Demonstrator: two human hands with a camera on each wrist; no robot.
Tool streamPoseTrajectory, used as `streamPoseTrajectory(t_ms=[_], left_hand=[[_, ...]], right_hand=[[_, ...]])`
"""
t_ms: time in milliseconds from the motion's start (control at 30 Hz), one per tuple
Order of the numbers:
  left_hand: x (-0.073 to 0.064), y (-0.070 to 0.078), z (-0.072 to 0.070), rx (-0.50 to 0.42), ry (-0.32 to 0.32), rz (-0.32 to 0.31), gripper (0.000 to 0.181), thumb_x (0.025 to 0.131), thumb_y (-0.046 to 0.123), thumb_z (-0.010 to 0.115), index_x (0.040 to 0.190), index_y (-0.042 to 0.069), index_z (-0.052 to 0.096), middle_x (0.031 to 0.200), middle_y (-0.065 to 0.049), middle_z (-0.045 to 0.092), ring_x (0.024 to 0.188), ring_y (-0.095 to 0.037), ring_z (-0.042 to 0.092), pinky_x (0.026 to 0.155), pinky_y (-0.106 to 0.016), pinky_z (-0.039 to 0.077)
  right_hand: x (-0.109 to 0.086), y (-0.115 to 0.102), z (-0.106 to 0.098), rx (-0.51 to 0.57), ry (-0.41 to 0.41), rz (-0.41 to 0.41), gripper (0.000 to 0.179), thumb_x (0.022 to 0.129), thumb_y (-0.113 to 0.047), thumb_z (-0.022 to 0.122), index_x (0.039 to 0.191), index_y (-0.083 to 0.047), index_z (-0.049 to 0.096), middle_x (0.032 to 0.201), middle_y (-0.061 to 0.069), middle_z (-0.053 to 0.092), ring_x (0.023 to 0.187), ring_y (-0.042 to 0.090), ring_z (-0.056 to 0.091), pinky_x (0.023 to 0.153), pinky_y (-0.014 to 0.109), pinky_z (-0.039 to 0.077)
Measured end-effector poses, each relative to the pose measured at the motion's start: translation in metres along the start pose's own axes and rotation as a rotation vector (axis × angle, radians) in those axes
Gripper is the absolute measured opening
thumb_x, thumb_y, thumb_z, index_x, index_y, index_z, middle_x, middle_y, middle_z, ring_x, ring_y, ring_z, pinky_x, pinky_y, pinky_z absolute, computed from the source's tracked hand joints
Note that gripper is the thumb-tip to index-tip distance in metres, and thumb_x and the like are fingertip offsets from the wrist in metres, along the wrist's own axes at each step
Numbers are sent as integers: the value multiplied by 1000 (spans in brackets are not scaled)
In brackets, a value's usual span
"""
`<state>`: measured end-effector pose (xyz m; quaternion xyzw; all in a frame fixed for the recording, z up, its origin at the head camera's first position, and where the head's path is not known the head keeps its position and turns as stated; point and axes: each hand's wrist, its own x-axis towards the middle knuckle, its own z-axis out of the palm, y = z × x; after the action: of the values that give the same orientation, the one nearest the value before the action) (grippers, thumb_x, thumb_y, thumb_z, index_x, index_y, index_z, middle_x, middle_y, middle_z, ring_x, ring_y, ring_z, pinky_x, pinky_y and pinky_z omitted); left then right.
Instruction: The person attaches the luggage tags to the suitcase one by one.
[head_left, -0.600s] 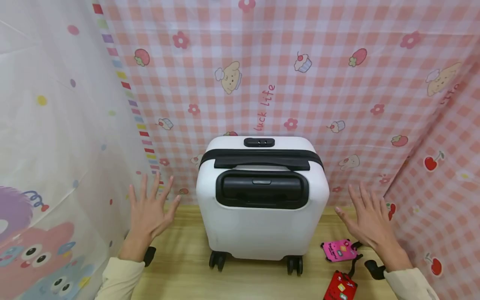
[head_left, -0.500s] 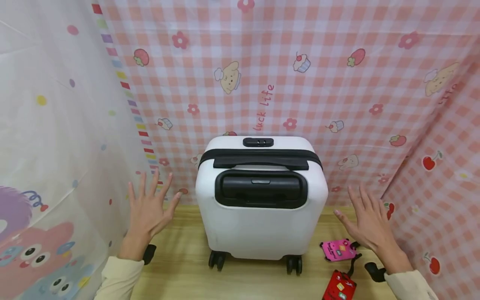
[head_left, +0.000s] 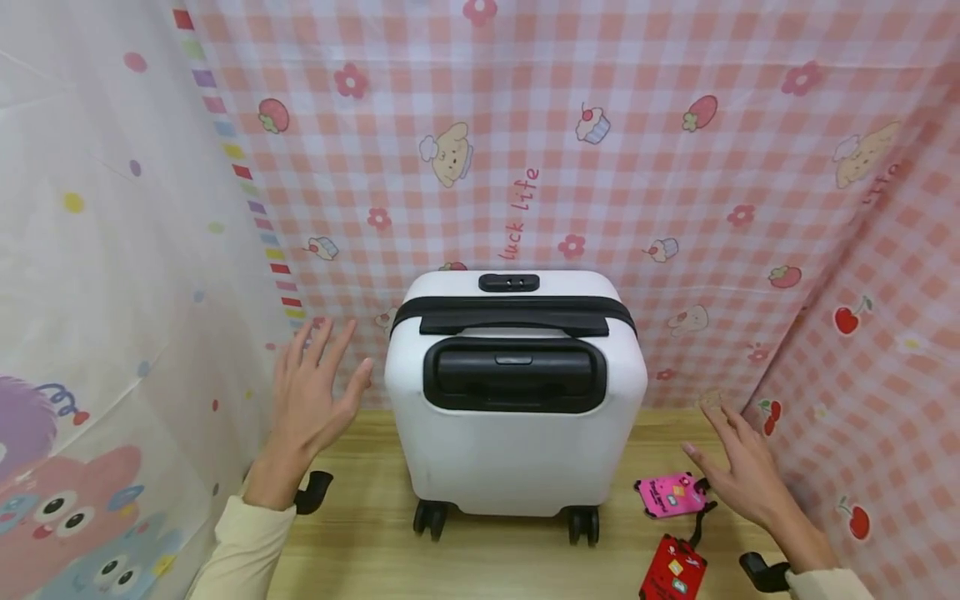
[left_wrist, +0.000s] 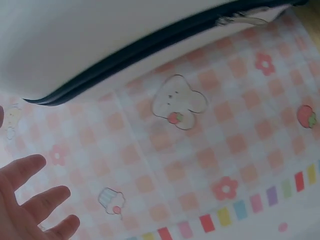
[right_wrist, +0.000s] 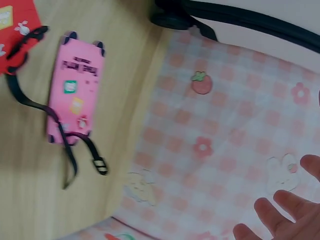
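A small white suitcase (head_left: 517, 458) with a black carry handle and black wheels stands upright at the middle of the head view. To its left my left hand (head_left: 311, 404) hovers, fingers extended and apart from the case. On the other side my right hand (head_left: 750, 471) is held above the floor with its fingers extended, touching nothing. Close to that hand lie a pink luggage tag (head_left: 671, 495) and a red luggage tag (head_left: 673, 568), both with black straps. The left wrist view shows the case's dark zipper seam and a metal zipper pull (left_wrist: 245, 21).
A pink checked cloth (head_left: 637, 192) hangs behind the suitcase and along the right side. White cloth (head_left: 150, 275) with cartoon figures covers the left. Everything stands on a light wood-patterned surface (head_left: 360, 533).
My left hand has moved right and slightly up, nearer the suitcase. The right hand has dropped a little, close to the pink tag. The whole view has shifted slightly.
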<state>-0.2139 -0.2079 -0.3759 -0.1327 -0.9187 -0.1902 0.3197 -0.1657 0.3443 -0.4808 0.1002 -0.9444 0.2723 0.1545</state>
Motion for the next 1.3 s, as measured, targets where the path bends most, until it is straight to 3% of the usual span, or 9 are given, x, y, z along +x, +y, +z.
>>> streamPoseTrajectory(t_ms=[200,367,667,800,900,1067,1167,1300], left_hand=[[8,9,1,-61,82,47,55,94,39,57,139,6,56,147,-22,48,140,-43,34,113,-63,22],[16,19,1,-141,104,59,53,94,37,58,139,8,57,145,-20,51,138,-41,39,112,-62,26],[29,39,0,-295,88,38,50,94,28,60,139,7,56,145,-16,51,139,-35,40,114,-58,27],[34,48,-1,-339,79,30,49,95,29,60,138,7,57,146,-14,51,139,-35,40,115,-56,26],[37,54,1,-359,72,43,49,95,29,61,138,8,57,146,-13,51,138,-33,41,115,-55,28],[39,63,2,-366,63,69,50,94,29,60,139,8,57,146,-12,51,137,-31,42,114,-53,30],[39,68,3,-357,47,70,51,94,31,60,141,12,56,147,-11,50,138,-31,43,113,-54,31],[40,74,5,-361,16,70,51,95,32,60,142,15,55,149,-12,49,138,-31,42,113,-56,31]], right_hand=[[-14,11,4,51,-37,51,67,98,-28,63,149,5,35,146,40,29,128,63,30,92,76,29],[-26,18,6,72,-48,67,64,99,-26,62,147,7,36,141,35,37,122,55,40,87,68,38],[-50,33,20,249,-117,242,63,104,-27,52,149,10,28,143,38,30,119,59,44,86,70,42],[-59,40,26,292,-129,304,64,104,-28,51,149,10,27,145,39,29,119,60,45,89,67,46],[-66,47,30,333,-187,405,68,104,-34,49,151,9,24,149,38,25,123,59,43,88,61,49],[-76,56,36,385,-280,586,71,105,-40,46,154,5,19,152,36,22,131,52,40,91,52,51],[-83,59,41,426,-303,630,67,106,-34,44,154,4,17,151,36,24,131,48,43,94,49,50],[-92,63,49,492,-288,649,64,106,-29,46,153,6,19,148,36,27,119,34,56,87,38,53]])
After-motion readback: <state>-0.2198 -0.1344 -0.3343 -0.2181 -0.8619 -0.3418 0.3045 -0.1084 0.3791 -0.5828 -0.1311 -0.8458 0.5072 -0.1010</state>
